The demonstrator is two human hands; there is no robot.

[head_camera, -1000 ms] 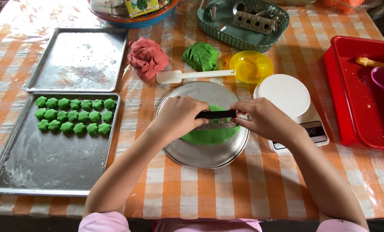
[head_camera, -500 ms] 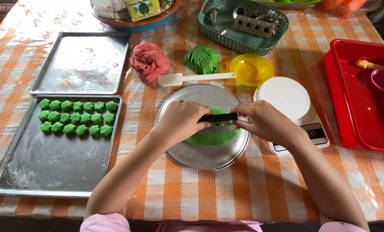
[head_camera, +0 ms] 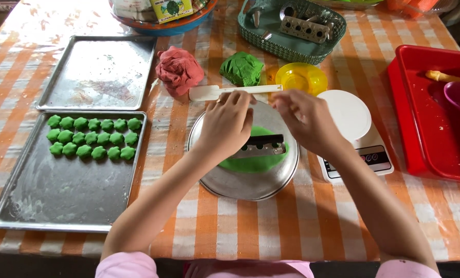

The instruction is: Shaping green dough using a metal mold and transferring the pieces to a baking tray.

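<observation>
two trays (head_camera: pixel 19 206) are sitting at the left, the nearer one keeping rows of green dough shapes (head_camera: pixel 92 138). left hand (head_camera: pixel 226 126) is pinching a metal cutter (head_camera: pixel 261 145) onto flat green dough (head_camera: pixel 256 160) in a round pan (head_camera: pixel 250 185); right hand (head_camera: pixel 304 121) is hovering, fingers loose, empty. a green-and-yellow box (head_camera: pixel 171 9) is resting in the far bowl.

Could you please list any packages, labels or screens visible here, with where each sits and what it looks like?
Small cardboard packet: top edge, inside the blue-rimmed bowl; rectangular, yellow-green with a green picture.
White kitchen scale's display panel: right of the round metal plate, beside the person's right hand; small dark rectangular screen with little buttons beside it, below the scale's round white platform.
</observation>
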